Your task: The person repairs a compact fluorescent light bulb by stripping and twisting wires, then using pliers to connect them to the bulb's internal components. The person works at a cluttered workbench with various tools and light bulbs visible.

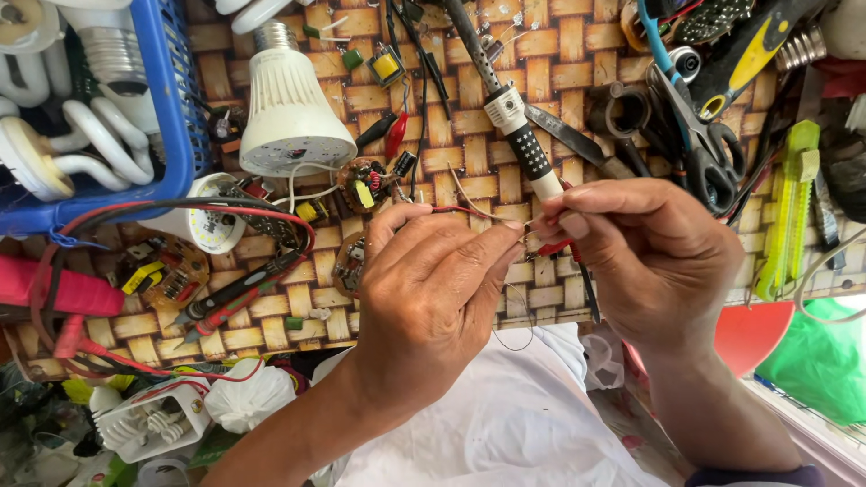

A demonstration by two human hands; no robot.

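Note:
My left hand [431, 289] and my right hand [645, 257] meet over a woven-pattern table top [559, 54]. Both pinch thin wires between thumb and fingertips: a thin red wire [456, 211] runs left from my left fingertips, and a fine dark wire [519, 329] loops down below them. A soldering iron [510, 113] with a white and black handle lies just beyond my fingers, its tip pointing away. A small round circuit board [365, 183] with wound parts lies left of the hands, below a white bulb housing [290, 104].
A blue basket [176, 99] of spiral lamps stands at the far left. Scissors [690, 117], pliers and a yellow-green cutter [792, 203] crowd the far right. Red and black meter probes [239, 293], another circuit board [167, 275] and lamp parts lie at the left. White cloth covers my lap.

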